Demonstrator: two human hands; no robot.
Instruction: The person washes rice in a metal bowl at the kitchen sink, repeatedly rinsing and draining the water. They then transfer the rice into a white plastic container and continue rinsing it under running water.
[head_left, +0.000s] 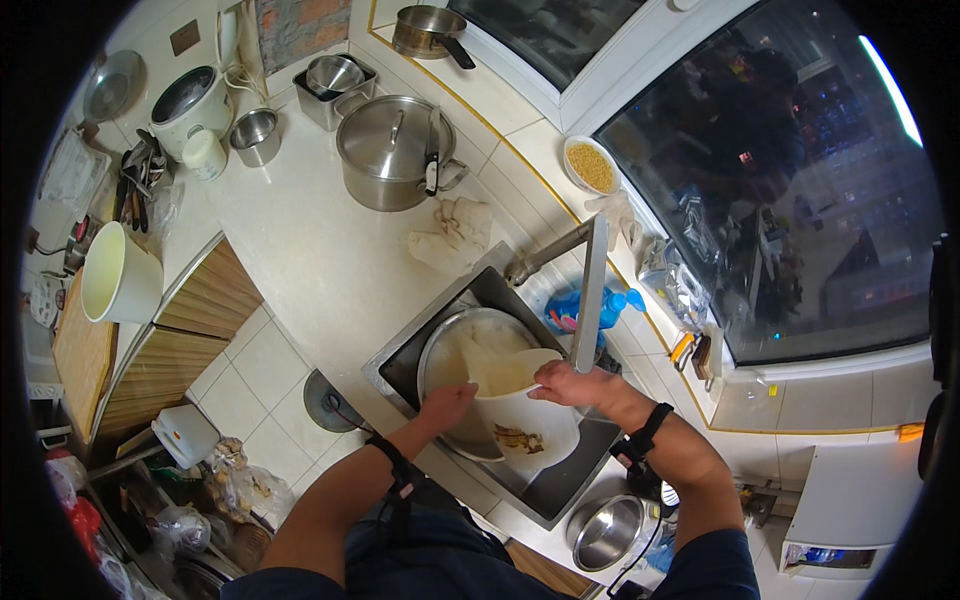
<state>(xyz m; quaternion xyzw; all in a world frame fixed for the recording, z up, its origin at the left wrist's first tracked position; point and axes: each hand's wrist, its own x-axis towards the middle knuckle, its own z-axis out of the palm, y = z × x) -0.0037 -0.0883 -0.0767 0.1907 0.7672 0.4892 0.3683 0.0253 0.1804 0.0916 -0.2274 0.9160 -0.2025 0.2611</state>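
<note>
Both hands grip the rim of a white plastic bucket (534, 435) tilted over a wide metal basin (429, 352). My left hand (448, 407) holds the bucket's near-left rim, and my right hand (571, 382) holds it on the right. Cloudy, pale liquid (491, 360) runs from the bucket's mouth into the basin, where more of the same liquid lies. The basin stands inside a stainless steel sink (544, 495). Above my right hand, the squared end of the faucet (591, 300) partly blocks the view. Brown printing marks the bucket's side.
A lidded stockpot (394, 161) with a knife (433, 154) on top stands on the counter (289, 217), near a crumpled cloth (454, 234). A blue detergent bottle (574, 311) is behind the sink. A steel bowl (609, 532) sits at its right. Another white bucket (120, 274) stands far left.
</note>
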